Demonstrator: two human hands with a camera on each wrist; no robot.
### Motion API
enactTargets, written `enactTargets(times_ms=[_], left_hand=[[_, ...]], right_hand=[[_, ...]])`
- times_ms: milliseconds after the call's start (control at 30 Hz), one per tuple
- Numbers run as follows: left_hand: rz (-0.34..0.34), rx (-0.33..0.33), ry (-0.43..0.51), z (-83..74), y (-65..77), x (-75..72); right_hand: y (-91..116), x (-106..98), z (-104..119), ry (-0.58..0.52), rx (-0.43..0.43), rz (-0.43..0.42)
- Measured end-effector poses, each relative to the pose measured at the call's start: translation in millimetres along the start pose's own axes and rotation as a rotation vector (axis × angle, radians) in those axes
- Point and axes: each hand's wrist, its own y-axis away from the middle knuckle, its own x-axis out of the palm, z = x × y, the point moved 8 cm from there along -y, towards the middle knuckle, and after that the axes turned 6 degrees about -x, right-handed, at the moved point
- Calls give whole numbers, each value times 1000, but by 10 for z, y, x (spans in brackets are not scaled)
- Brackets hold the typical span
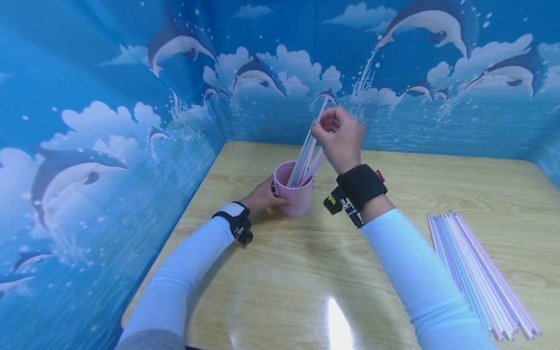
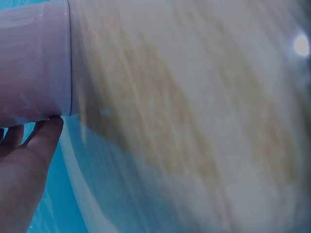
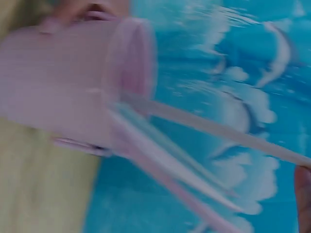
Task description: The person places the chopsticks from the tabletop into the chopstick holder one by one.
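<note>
A small pink bucket (image 1: 295,201) with a side handle stands on the table. My left hand (image 1: 264,196) grips its left side, thumb toward the front; in the left wrist view the thumb (image 2: 44,138) presses the bucket's wall (image 2: 34,63). Several thin pastel sticks (image 1: 305,163) lean in the bucket, their tops fanning out to the right. Above the rim my right hand (image 1: 343,138) pinches the upper part of one long, pale stick (image 1: 323,108) between thumb and fingertips. In the right wrist view this stick (image 3: 218,130) runs down into the bucket's mouth.
A loose bundle of long pastel sticks (image 1: 479,272) lies on the wooden table (image 1: 271,287) at the right, beside my right sleeve. A blue dolphin-printed curtain (image 1: 280,116) borders the table at the back and left. Both wrists wear black straps with cameras.
</note>
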Motion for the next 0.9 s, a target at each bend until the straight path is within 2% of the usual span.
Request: enactTargets(times_ms=[100, 167, 367, 500, 633, 700, 767, 900], left_hand=[[3, -16, 1, 16, -9, 13], [10, -11, 7, 14, -9, 23], [13, 35, 23, 1, -5, 19], [-9, 16, 8, 15, -16, -3], [-14, 0, 2, 5, -27, 9], [-14, 2, 4, 0, -28, 15], [-9, 14, 10, -6, -29, 21], [2, 56, 28, -17, -39, 30]], right_hand=[[93, 164, -289, 22, 62, 76], [151, 212, -399, 40, 122, 132], [208, 164, -513, 83, 221, 277], [171, -34, -469, 142, 211, 289], [172, -405, -502, 296, 182, 273], [218, -623, -594, 403, 183, 304], [319, -836, -777, 507, 229, 393], [736, -1144, -1367, 700, 419, 732]])
